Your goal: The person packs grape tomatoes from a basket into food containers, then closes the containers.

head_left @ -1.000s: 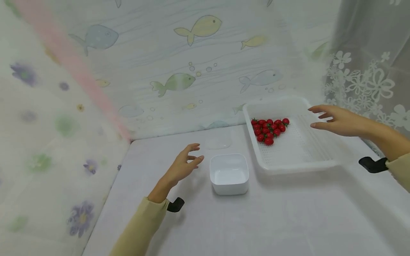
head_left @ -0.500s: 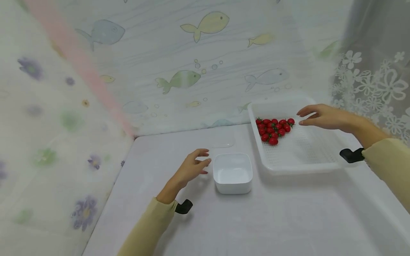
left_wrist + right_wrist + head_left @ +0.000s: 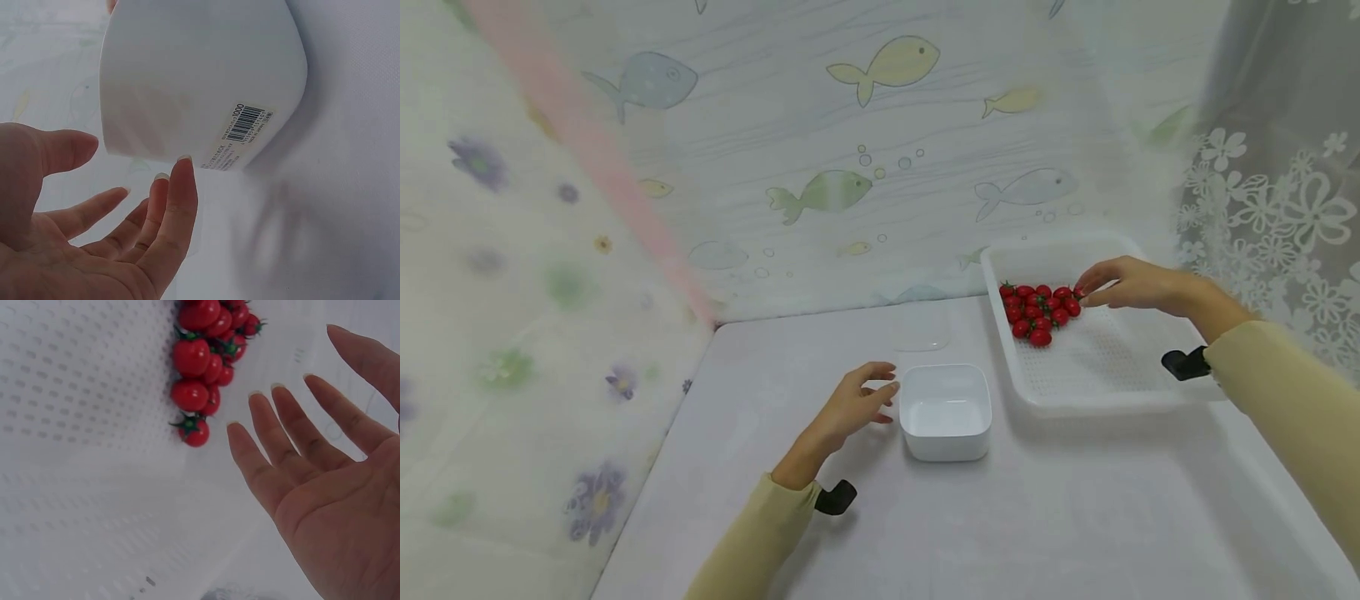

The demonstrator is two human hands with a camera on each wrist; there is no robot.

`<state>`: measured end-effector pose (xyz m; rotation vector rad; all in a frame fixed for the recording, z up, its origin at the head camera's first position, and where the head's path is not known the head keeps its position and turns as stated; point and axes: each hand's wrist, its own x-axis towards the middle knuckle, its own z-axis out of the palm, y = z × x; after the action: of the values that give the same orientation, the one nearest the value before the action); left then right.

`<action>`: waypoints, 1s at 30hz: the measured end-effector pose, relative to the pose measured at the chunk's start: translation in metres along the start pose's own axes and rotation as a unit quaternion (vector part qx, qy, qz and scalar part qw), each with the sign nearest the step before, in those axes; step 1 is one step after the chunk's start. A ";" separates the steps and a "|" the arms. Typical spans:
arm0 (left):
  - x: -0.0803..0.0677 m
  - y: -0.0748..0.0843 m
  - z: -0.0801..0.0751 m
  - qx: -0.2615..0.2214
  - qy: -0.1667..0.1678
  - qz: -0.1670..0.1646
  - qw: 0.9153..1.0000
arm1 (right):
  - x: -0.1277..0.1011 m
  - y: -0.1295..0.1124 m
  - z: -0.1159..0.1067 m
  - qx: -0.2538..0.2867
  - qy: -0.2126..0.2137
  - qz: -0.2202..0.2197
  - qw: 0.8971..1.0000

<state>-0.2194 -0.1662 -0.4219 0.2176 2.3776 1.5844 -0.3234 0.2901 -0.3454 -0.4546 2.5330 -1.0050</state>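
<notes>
A heap of red cherry tomatoes (image 3: 1039,310) lies in the far left corner of a white perforated tray (image 3: 1097,398). My right hand (image 3: 1088,293) hovers just right of the heap. The right wrist view shows its fingers (image 3: 275,444) straight and holding nothing, close beside the tomatoes (image 3: 199,369). A small square white bowl (image 3: 945,410) stands empty in front of the tray. My left hand (image 3: 886,390) is at the bowl's left side, fingers relaxed. In the left wrist view its fingertips (image 3: 181,181) nearly touch the bowl's wall (image 3: 200,81), which bears a barcode label.
A clear plastic lid (image 3: 919,333) lies flat on the white table (image 3: 1000,533) behind the bowl. Fish-print and flower-print curtains close the space at the back and left; a lace curtain hangs at the right.
My right hand has moved left across the tray to the tomato heap. My left hand has edged right, closer to the bowl.
</notes>
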 end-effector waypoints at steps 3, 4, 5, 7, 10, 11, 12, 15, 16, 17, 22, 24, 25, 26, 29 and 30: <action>0.000 -0.002 0.001 -0.006 -0.005 -0.003 1.000 | 0.007 0.003 0.003 0.012 -0.014 0.003 1.000; 0.000 -0.003 0.002 -0.009 -0.006 -0.004 1.000 | 0.009 0.004 0.005 0.018 -0.021 0.003 1.000; -0.001 -0.004 0.002 -0.012 -0.008 -0.006 1.000 | 0.011 0.005 0.006 0.022 -0.028 0.002 0.999; -0.002 -0.005 0.003 -0.018 -0.010 -0.008 1.000 | 0.016 0.008 0.010 0.031 -0.043 0.006 0.999; -0.003 -0.005 0.005 -0.025 -0.012 -0.012 1.000 | 0.021 0.011 0.016 0.045 -0.060 0.011 0.997; -0.004 -0.005 0.006 -0.027 -0.013 -0.012 0.999 | 0.023 0.012 0.019 0.047 -0.064 0.012 0.997; -0.005 -0.005 0.006 -0.028 -0.014 -0.012 0.999 | 0.025 0.012 0.021 0.049 -0.067 0.013 0.996; -0.006 -0.005 0.008 -0.032 -0.020 -0.012 0.999 | 0.031 0.012 0.029 0.042 -0.074 0.012 0.996; -0.006 -0.005 0.008 -0.033 -0.021 -0.012 0.999 | 0.032 0.012 0.031 0.040 -0.075 0.011 0.996; -0.007 -0.005 0.008 -0.033 -0.022 -0.011 0.999 | 0.034 0.012 0.033 0.039 -0.077 0.010 0.996; -0.007 -0.003 0.008 -0.036 -0.034 -0.006 0.999 | 0.040 0.010 0.043 0.035 -0.090 0.009 0.995; -0.006 -0.003 0.008 -0.037 -0.039 -0.006 0.999 | 0.041 0.009 0.045 0.034 -0.095 0.011 0.995; -0.006 -0.003 0.009 -0.038 -0.042 -0.005 0.998 | 0.042 0.009 0.046 0.031 -0.096 0.011 0.995; -0.006 -0.003 0.009 -0.039 -0.043 -0.005 0.998 | 0.043 0.008 0.047 0.028 -0.096 0.011 0.995; -0.006 -0.004 0.010 -0.042 -0.045 0.001 0.998 | 0.045 0.006 0.048 0.021 -0.096 0.015 0.995; -0.006 -0.004 0.010 -0.043 -0.045 0.003 0.998 | 0.047 0.006 0.048 0.016 -0.095 0.017 0.995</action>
<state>-0.2104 -0.1602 -0.4283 0.2733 2.2390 1.6396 -0.3431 0.2461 -0.3924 -0.4731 2.3448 -0.9428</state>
